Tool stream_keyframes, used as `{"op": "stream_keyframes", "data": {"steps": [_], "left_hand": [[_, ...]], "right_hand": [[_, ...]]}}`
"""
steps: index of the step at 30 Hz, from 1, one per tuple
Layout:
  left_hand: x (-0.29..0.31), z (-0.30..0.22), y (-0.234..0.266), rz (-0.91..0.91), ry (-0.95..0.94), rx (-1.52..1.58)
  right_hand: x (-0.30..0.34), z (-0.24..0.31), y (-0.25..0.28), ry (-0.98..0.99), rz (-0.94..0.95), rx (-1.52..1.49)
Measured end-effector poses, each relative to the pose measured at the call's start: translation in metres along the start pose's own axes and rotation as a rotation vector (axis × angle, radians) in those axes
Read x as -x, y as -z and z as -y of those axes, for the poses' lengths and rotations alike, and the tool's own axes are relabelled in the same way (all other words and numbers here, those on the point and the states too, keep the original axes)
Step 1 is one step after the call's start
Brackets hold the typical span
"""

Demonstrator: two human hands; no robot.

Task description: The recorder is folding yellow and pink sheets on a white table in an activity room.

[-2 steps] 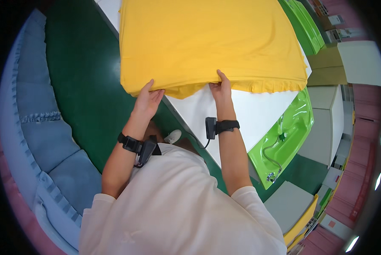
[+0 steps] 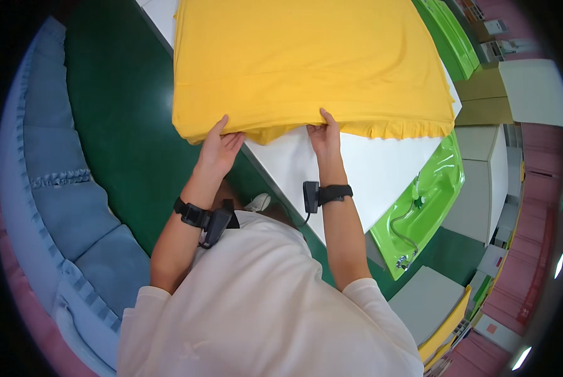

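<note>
**Both hands on the hem of a big yellow cloth**

So here's the view looking down. A big yellow cloth (image 2: pixel 306 56) is spread over a white worktop (image 2: pixel 372 176), with its near left corner sticking out past the worktop's edge, above the dark green floor (image 2: pixel 121 81). The near hem is kinda wavy, more ruffled toward the right end.

The left hand (image 2: pixel 217 149) has that hem pinched near the left corner, thumb on top and fingers curled in at the lower edge. The right hand (image 2: pixel 325 136) does pretty much the same further along, thumb over the fabric, fingers bent in close below it. Neither one is spread wide. Can't tell exactly how far the fingers reach underneath, the cloth covers that.

Both wrists wear black strapped-on gadgets, one on the left (image 2: pixel 196 213) and one on the right (image 2: pixel 335 193).

Off to the right, next to the worktop, there's a bright green tub (image 2: pixel 443 179) with a hose (image 2: pixel 413 239) in it. Over on the left: a blue padded sofa (image 2: pixel 74 207) with ruffled trim.
</note>
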State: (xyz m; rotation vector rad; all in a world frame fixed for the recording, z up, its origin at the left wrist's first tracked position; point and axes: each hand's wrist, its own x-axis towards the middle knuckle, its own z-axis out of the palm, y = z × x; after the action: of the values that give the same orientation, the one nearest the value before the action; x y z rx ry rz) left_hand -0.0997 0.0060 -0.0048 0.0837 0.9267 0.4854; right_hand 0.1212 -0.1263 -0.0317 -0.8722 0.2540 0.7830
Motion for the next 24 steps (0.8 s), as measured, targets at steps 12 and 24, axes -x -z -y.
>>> {"op": "stream_keyframes", "data": {"steps": [12,24], "left_hand": [[-0.098,-0.174,-0.010,0.002,-0.122,-0.194],[-0.175,-0.335,-0.043,-0.166,-0.213,-0.747]], "right_hand": [[-0.022,-0.105,-0.118,-0.051,0.029,-0.224],[-0.030,-0.174,-0.193,-0.285,0.109,-0.174]]}}
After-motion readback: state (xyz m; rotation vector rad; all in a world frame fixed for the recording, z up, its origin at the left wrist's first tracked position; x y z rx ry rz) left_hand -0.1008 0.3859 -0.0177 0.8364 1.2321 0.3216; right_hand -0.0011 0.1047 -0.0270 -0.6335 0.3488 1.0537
